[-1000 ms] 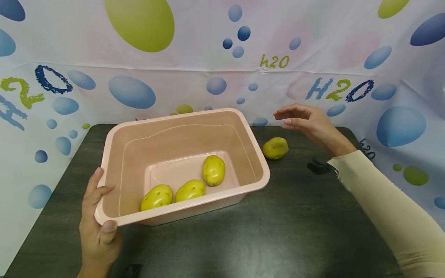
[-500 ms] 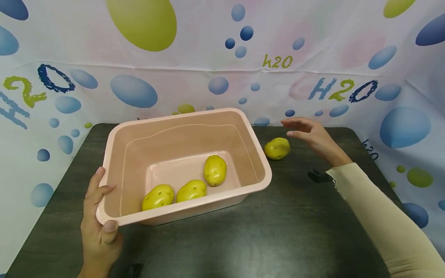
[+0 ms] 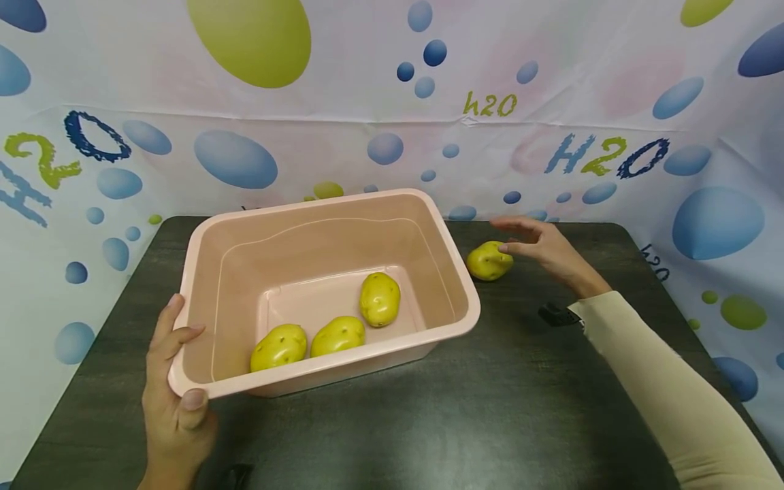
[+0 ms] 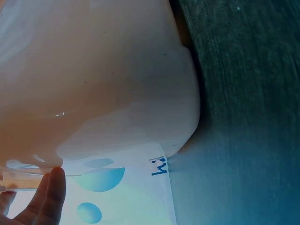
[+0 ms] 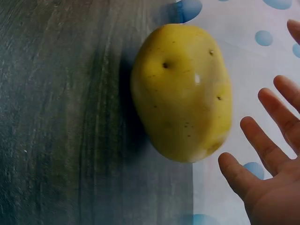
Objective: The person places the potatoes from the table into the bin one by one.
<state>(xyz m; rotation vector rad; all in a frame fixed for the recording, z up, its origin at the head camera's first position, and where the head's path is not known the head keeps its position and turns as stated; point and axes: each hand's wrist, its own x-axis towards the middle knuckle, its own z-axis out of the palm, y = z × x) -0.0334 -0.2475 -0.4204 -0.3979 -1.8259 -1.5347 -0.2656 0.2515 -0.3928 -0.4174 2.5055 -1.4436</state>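
My left hand point(image 3: 174, 418) grips the left end of a pale pink plastic tub point(image 3: 331, 238), thumb over the near corner and fingers along the outer side. The tub is tilted toward me. Inside it lie three yellow potatoes, one to the right point(image 3: 380, 299), one in the middle point(image 3: 338, 336) and one at the left point(image 3: 278, 347). Outside, beyond the tub's right end, a further yellow potato point(image 3: 489, 260) rests on the dark table. Close over its right side is my right hand point(image 3: 551, 252); in the right wrist view the fingers point(image 5: 265, 145) are spread and apart from the potato point(image 5: 183, 93).
A dark wood-grain table point(image 3: 527, 401) extends beneath everything. Behind it hangs a white sheet point(image 3: 343, 75) with coloured bubbles and lettering. A black strap point(image 3: 559, 314) sits at the right wrist, and a dark object point(image 3: 237, 474) shows at the bottom edge near the left wrist.
My right hand has come down from above the table's back edge to beside the loose potato. The left hand and the tub hold their place.
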